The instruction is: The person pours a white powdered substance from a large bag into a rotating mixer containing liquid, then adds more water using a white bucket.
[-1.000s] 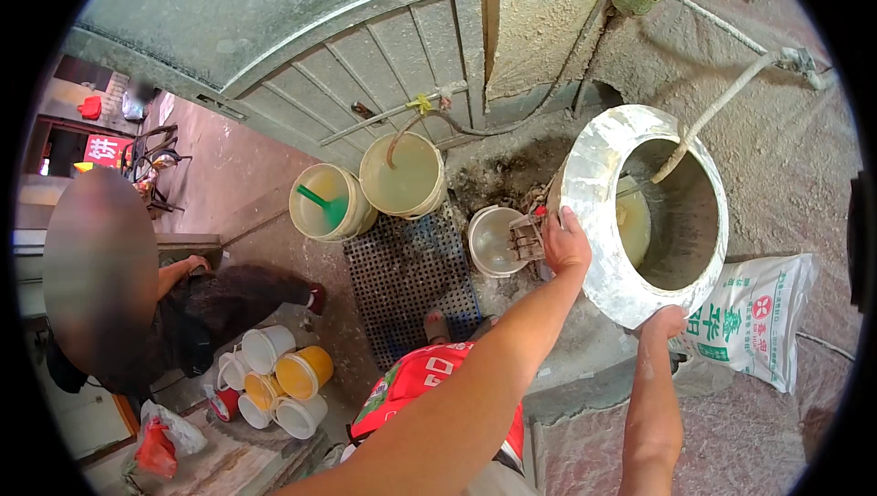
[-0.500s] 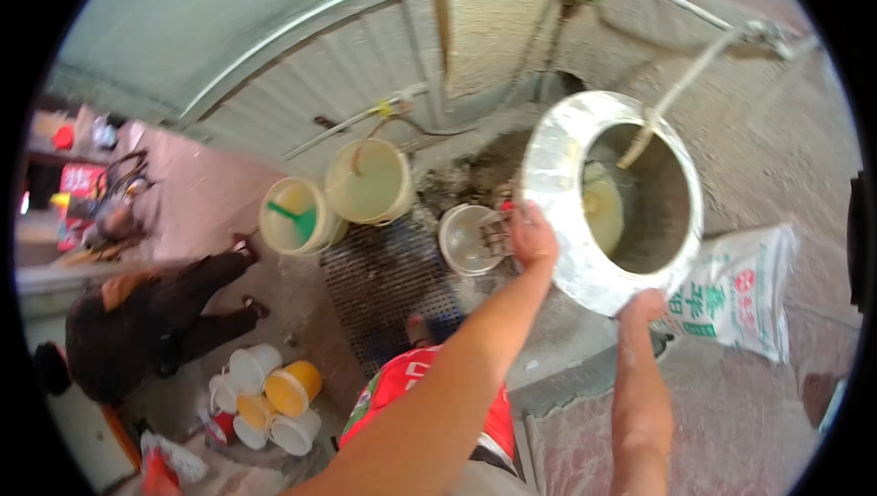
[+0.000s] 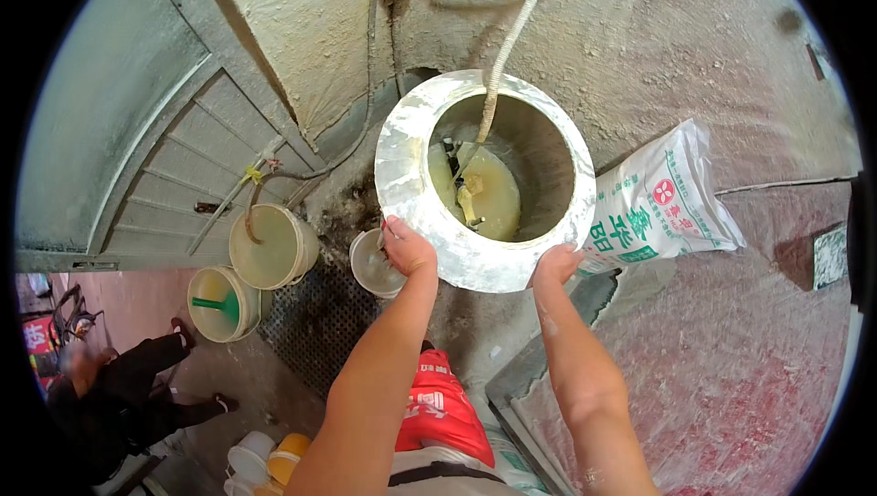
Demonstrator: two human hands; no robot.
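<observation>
A large round metal tub point(image 3: 406, 158) with a broad, white-smeared collar stands in front of me. Cloudy yellowish liquid point(image 3: 498, 190) lies in its bottom, along with a black-and-yellow fitting point(image 3: 466, 196). A pale ribbed hose point(image 3: 512, 48) hangs into the opening from above. At the near left of the collar, my left hand point(image 3: 408, 248) is closed on the tub's outer edge. My right hand point(image 3: 554, 266) grips the same edge at the near right; its fingertips are partly hidden. Next to my left hand sits a small white bucket point(image 3: 370, 268), partly covered by that hand.
Left stand two pale buckets: one holds cloudy liquid and a hose point(image 3: 274, 245), the other a green scoop point(image 3: 216, 304). A dark grate point(image 3: 315, 327) covers the floor nearby. A white printed sack point(image 3: 658, 199) lies right of the tub. Another person point(image 3: 137, 377) is at lower left.
The view has swung right, so the tub now appears nearer the middle. The fitting inside it has come into sight. Both hands remain at the tub's edge.
</observation>
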